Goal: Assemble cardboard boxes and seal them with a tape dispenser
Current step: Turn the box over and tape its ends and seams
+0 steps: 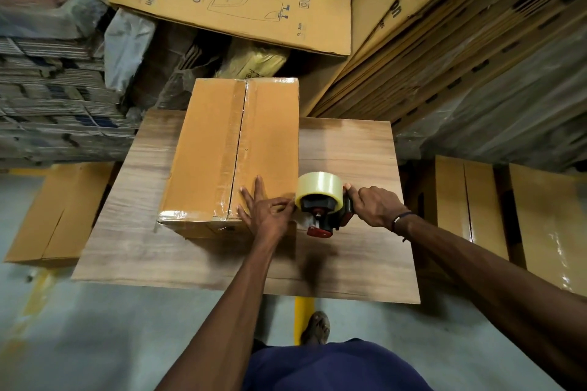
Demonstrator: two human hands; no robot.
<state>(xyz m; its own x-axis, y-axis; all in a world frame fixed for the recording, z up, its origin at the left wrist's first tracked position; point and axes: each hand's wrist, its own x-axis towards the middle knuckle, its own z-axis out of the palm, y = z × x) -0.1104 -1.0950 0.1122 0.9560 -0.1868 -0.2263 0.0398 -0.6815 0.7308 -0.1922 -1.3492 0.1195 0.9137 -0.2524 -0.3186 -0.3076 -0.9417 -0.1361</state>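
A closed brown cardboard box (216, 149) lies on a wooden table (349, 152), its centre seam covered with clear tape. My left hand (266, 209) rests on the box's near right corner with fingers spread flat, the thumb and forefinger touching the tape end beside the roll. My right hand (374, 206) grips the handle of a red and black tape dispenser (324, 209) carrying a roll of clear tape, held at the box's near right edge.
An assembled box (60, 216) sits on the floor to the left; two more (467, 206) stand to the right. Flattened printed cartons (241, 6) and stacks of cardboard sheets (476, 57) lean behind the table. My foot (316, 327) stands on a yellow floor line.
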